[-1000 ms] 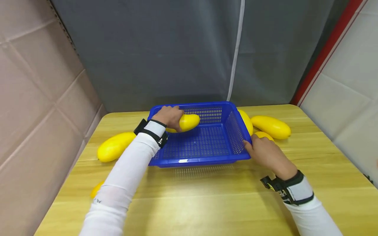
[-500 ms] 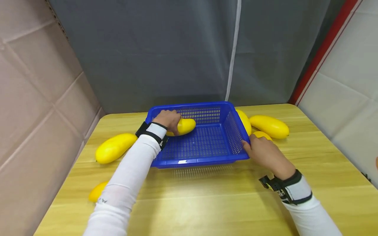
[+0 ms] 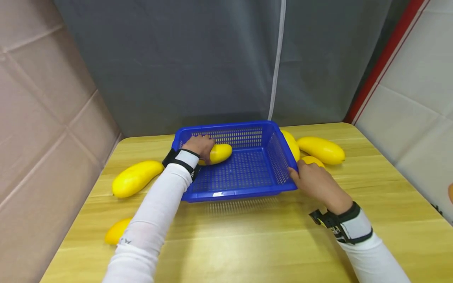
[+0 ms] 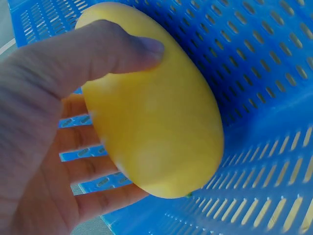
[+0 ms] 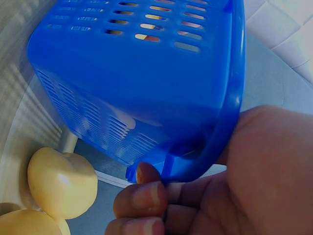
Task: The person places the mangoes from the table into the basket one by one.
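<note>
A blue plastic basket (image 3: pixel 244 192) with slotted walls is in the middle of the wooden table, its near side raised above the tabletop. Inside its left part, my left hand (image 3: pixel 201 146) grips a smooth yellow papaya-shaped fruit (image 3: pixel 221 153). The left wrist view shows the thumb across the top of this fruit (image 4: pixel 161 122), the other fingers round its far side, and basket mesh beside and beneath it. My right hand (image 3: pixel 316 182) holds the basket rim at the near right corner, thumb on the inner side. In the right wrist view its fingertips curl under the blue rim (image 5: pixel 230 112).
More yellow fruits lie about: a long one (image 3: pixel 137 179) left of the basket, a smaller one (image 3: pixel 118 231) partly behind the left sleeve, and several at the right, including a long one (image 3: pixel 322 150). A grey curtain (image 3: pixel 198 70) hangs behind the table (image 3: pixel 240 243).
My left hand has lowered the yellow fruit deeper into the basket and slightly left. The right hand keeps its hold on the rim. The whole view has shifted a little.
</note>
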A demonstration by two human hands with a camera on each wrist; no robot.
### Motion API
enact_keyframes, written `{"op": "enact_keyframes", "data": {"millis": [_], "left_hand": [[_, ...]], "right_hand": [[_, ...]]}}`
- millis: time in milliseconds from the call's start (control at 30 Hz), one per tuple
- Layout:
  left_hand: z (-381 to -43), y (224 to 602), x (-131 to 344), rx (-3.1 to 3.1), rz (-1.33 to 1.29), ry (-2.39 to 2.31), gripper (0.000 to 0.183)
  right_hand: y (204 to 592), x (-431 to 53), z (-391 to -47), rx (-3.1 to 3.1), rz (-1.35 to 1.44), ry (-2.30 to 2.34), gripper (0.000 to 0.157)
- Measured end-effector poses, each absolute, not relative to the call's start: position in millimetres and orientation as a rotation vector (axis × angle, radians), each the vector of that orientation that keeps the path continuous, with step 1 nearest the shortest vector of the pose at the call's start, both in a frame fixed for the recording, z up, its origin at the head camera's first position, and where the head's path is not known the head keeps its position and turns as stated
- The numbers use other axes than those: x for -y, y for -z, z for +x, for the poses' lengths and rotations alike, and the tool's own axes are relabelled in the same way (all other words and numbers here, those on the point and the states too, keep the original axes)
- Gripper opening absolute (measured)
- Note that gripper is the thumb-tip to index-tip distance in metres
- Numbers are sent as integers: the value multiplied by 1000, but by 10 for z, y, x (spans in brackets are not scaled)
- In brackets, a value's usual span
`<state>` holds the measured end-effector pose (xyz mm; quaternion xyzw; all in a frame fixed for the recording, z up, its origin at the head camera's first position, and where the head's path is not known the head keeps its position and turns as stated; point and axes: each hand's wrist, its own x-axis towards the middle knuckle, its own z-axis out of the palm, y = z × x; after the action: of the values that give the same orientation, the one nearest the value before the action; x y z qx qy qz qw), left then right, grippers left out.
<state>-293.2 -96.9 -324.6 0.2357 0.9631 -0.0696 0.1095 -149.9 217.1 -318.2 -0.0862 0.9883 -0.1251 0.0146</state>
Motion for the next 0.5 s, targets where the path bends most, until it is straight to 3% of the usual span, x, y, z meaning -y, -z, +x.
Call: {"op": "enact_keyframes", "data": {"millis": [167,500], "left_hand": [[-2938,3254,975,-2817,669,184,60],[-2916,3266,950,-2833,668,223,82]], "right_hand": [[3178,-2173,-1489,-3076,-265,393,45],[3189,-2171,-1484,-3094,-276,396,44]]}}
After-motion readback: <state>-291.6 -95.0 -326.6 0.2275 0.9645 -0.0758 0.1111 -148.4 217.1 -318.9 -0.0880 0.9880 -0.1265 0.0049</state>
